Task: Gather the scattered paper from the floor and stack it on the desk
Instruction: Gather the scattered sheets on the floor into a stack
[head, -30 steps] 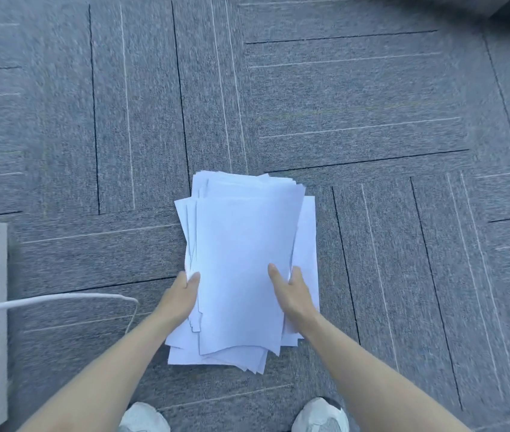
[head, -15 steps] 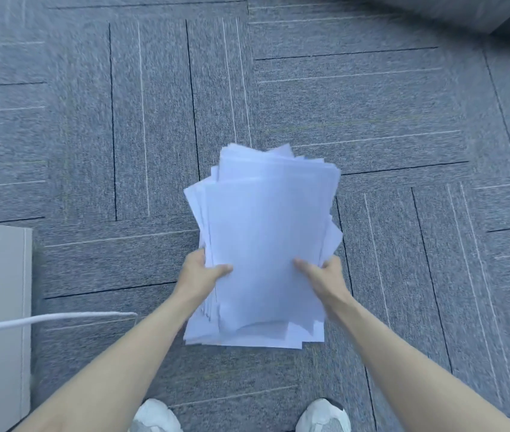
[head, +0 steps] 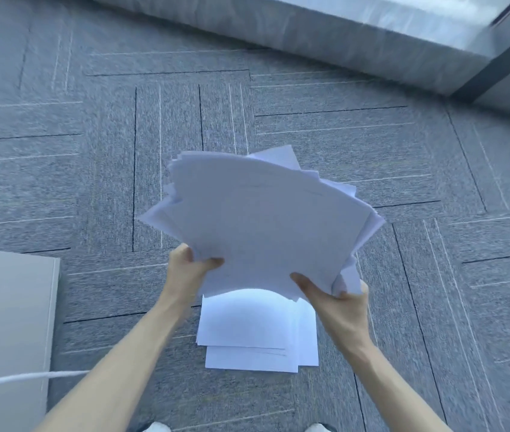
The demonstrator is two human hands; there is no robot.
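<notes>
Lifted higher off the carpet now, the paper stack is pinched shut at its near edge by left hand and right hand, a few sheets left lying just below the grip.

This is looking like an office. Grey carpet tiles with thin dark and pale stripes are covering the whole floor, laid in alternating directions as in commercial fit-outs. A pale grey cabinet with flat panels is standing at the lower left of the frame, a white cable running across it. Loose sheets of white paper are lying on the carpet at lower centre. A low grey sill under a dark metal window frame is crossing the upper right.
</notes>
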